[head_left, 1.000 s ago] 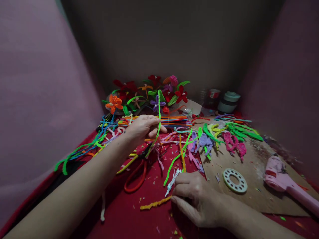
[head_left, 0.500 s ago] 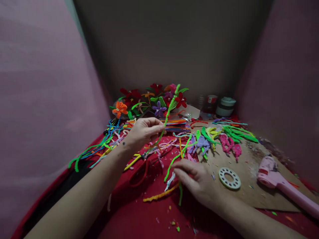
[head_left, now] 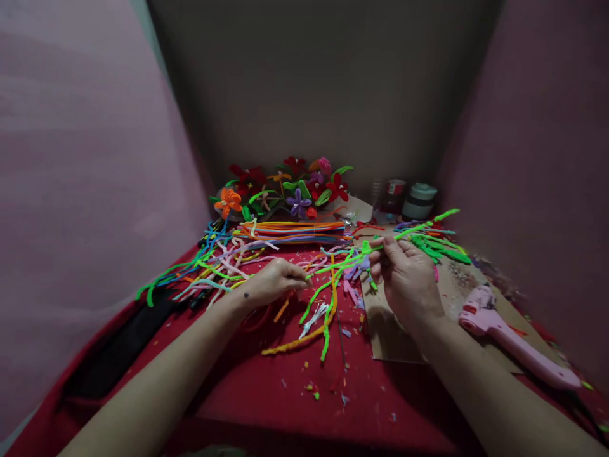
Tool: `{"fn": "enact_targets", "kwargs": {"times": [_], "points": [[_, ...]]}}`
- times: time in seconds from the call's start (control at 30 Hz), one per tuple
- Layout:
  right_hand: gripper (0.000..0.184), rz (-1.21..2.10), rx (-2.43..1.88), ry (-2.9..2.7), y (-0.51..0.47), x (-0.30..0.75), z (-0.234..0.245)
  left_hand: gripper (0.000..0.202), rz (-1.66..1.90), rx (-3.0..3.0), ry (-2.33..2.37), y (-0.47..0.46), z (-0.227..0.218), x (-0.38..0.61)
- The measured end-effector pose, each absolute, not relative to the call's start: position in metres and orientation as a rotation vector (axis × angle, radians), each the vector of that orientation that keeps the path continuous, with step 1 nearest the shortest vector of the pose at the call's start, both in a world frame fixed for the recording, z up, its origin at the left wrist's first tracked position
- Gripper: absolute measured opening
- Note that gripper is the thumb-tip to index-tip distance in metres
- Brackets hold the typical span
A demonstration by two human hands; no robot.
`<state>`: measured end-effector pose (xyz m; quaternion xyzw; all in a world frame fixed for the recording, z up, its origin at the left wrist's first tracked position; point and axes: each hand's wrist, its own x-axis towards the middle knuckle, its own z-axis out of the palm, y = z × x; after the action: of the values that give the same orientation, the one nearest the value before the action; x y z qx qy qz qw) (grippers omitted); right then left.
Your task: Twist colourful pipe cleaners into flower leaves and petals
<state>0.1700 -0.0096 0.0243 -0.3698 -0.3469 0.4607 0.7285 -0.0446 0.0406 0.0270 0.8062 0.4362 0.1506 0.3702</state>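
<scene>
A bright green pipe cleaner (head_left: 340,261) stretches at a slant between my two hands above the table. My left hand (head_left: 280,279) pinches its lower left end. Farther right, my right hand (head_left: 404,273) grips it between thumb and fingers, and its fuzzy tip sticks out up and to the right. Beneath it, an orange pipe cleaner (head_left: 295,346) curves over the red cloth (head_left: 266,393). A small white bundle of short pieces (head_left: 314,318) lies beside that. The scissors seen earlier are mostly hidden by my left hand.
Pipe-cleaner flowers (head_left: 297,202) stand at the back, with a bundle of straight pipe cleaners (head_left: 295,231) before them. Loose strands (head_left: 190,279) spread at left. On the right, a pink glue gun (head_left: 504,330) rests on cardboard (head_left: 394,336); a lidded jar (head_left: 419,200) stands behind.
The green pipe cleaner has gone from upright in my left hand to a slant between both hands. My right hand has risen and taken hold of it; my left hand has lowered.
</scene>
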Motion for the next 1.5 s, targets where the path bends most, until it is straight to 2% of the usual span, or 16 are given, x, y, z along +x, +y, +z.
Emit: {"fn": "enact_targets", "kwargs": {"times": [0.17,0.37,0.47,0.63,0.83,1.07,1.5], "points": [[0.025,0.944,-0.781,-0.681,-0.004,0.177,0.027,0.021,0.512,1.968,1.228,0.042,0.019,-0.059],[0.022,1.119,-0.714,-0.630,-0.001,0.172,0.022,0.023,0.791,2.110,1.292,0.032,0.022,-0.051],[0.018,1.190,-0.688,-0.615,-0.001,0.166,0.017,0.032,0.802,1.800,1.130,0.019,0.025,-0.036],[0.017,1.279,-0.678,-0.709,-0.005,0.156,0.007,0.031,0.957,1.202,0.802,0.009,0.025,-0.015],[0.018,1.386,-0.613,-0.742,-0.007,0.152,0.004,0.027,1.206,1.038,0.818,0.018,0.022,-0.012],[0.016,1.530,-0.593,-0.621,-0.008,0.151,0.001,0.027,1.275,1.068,0.890,0.018,0.017,-0.011],[0.017,1.502,-0.655,-0.648,-0.006,0.148,-0.008,0.027,1.132,1.070,0.878,0.014,0.006,-0.014]]}}
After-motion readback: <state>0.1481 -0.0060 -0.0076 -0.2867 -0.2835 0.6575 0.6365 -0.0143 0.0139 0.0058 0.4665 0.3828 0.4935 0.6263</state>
